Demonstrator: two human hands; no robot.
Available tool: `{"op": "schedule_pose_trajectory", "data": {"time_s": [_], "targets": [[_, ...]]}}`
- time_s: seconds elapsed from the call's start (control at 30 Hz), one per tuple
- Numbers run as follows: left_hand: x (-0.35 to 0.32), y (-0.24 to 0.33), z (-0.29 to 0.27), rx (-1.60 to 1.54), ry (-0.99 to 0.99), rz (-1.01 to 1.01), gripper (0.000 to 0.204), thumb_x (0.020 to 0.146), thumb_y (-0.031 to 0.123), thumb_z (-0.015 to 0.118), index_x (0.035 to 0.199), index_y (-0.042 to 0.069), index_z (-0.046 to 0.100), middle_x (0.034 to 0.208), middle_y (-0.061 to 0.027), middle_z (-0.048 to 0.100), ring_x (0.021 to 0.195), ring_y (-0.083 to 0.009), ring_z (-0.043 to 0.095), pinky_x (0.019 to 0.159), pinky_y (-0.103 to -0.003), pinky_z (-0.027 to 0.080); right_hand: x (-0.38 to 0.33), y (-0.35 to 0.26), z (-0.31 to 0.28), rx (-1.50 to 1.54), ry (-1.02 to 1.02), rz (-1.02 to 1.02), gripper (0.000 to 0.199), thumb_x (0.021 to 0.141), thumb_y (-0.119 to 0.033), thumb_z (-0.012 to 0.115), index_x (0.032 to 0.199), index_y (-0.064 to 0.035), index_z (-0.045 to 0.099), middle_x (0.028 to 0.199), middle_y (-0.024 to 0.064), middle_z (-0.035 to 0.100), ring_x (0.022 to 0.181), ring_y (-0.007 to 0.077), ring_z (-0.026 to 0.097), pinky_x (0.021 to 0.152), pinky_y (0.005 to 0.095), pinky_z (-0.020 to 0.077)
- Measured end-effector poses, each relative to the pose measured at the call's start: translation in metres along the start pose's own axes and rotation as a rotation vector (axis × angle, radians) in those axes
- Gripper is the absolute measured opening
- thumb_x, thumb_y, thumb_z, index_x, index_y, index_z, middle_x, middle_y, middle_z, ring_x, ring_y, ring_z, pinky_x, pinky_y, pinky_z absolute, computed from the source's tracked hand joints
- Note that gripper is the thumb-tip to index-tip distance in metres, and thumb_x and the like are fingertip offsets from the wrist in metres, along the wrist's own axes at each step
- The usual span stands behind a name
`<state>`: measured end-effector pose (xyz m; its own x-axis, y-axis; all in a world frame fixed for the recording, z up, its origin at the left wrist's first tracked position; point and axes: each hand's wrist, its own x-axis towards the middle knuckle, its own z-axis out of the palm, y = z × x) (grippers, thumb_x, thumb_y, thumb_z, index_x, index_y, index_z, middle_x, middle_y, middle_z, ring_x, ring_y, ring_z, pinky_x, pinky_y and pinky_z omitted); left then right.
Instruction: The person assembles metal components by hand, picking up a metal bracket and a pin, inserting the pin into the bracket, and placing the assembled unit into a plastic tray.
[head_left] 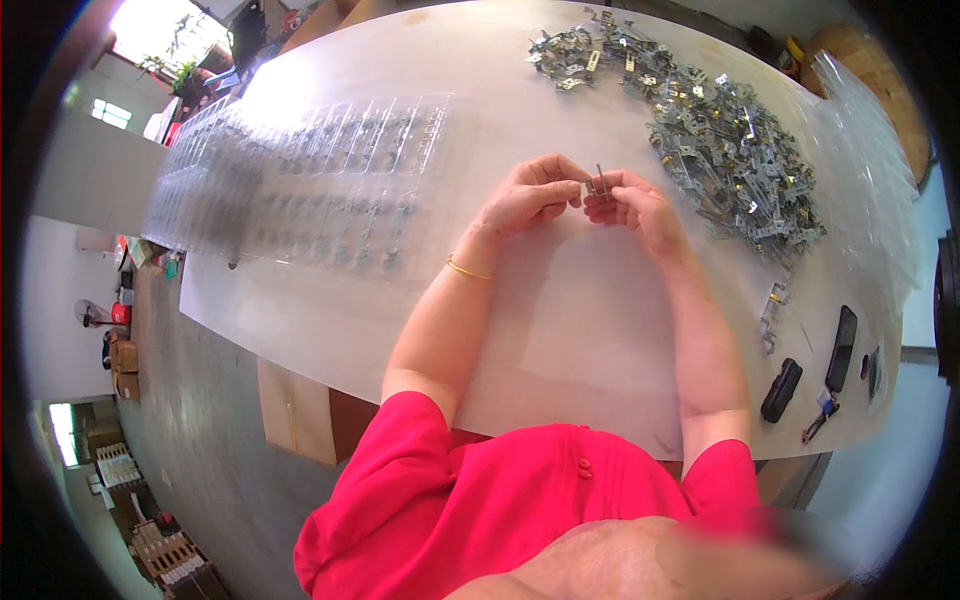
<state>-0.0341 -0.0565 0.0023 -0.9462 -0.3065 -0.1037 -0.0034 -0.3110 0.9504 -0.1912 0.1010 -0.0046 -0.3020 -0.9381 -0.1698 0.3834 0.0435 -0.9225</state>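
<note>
Above the middle of the white table [580,330], my two hands meet at a small metal part [598,188] with a thin upright pin or strip. My left hand [535,197] pinches it from the left with thumb and forefinger. From the other side, the fingers of my right hand [635,205] are closed round it. The fingertips hide much of its shape. A large heap of similar small metal parts [735,150], grey with some brass-coloured bits, lies just beyond and to the right of my right hand. Clear plastic blister trays [410,180] with small parts in their pockets lie to the left.
A few loose metal parts [773,315] trail from the heap toward me. At the right lie a black case [781,390], a dark phone-like slab [842,348] and a small tool [822,418]. Clear plastic sheets [865,170] cover the far right edge. Cardboard [297,410] stands below the table's left front edge.
</note>
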Motion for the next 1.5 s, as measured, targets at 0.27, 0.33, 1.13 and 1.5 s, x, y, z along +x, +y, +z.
{"op": "schedule_pose_trajectory", "data": {"time_s": [0.27,0.33,1.13,1.5], "targets": [[-0.003,0.003,0.005,0.020,-0.080,-0.033,0.015,0.092,0.013,0.067,0.105,0.005,0.066,0.080,-0.0018,0.064,0.056,-0.0003,0.042,0.047,-0.016,0.029,0.001,0.004,0.007,-0.219,0.096,-0.028,0.019,0.100,-0.024,0.058,0.098,-0.0062,0.064,0.088,0.0034,0.069,0.080,0.0111,0.066,0.071,0.0263,0.0530],[-0.004,0.004,0.005,0.039,-0.089,-0.034,0.015,0.092,0.013,0.066,0.105,0.005,0.066,0.080,-0.0017,0.064,0.055,-0.0003,0.042,0.046,-0.016,0.029,0.002,0.004,0.009,-0.215,0.119,-0.018,0.020,0.100,-0.027,0.061,0.097,-0.0071,0.064,0.087,0.0018,0.068,0.079,0.0098,0.065,0.070,0.0257,0.0526],[0.007,-0.002,-0.009,-0.176,0.056,-0.109,0.020,0.096,0.019,0.060,0.106,0.002,0.062,0.081,-0.0069,0.065,0.048,-0.0063,0.046,0.041,-0.020,0.033,-0.001,0.016,0.012,-0.383,0.121,-0.598,0.005,0.097,-0.009,0.063,0.100,-0.0052,0.064,0.109,0.0028,0.066,0.093,0.0082,0.059,0.083,0.0237,0.0488],[0.012,-0.013,-0.012,-0.425,-0.099,0.033,0.046,0.105,0.032,0.042,0.132,-0.004,0.052,0.118,-0.0199,0.065,0.087,-0.0263,0.070,0.066,-0.034,0.058,0.005,0.015,0.004,0.200,0.199,-0.386,0.013,0.099,-0.015,0.061,0.103,-0.0032,0.066,0.098,0.0055,0.067,0.089,0.0147,0.065,0.085,0.0318,0.0561]]}}
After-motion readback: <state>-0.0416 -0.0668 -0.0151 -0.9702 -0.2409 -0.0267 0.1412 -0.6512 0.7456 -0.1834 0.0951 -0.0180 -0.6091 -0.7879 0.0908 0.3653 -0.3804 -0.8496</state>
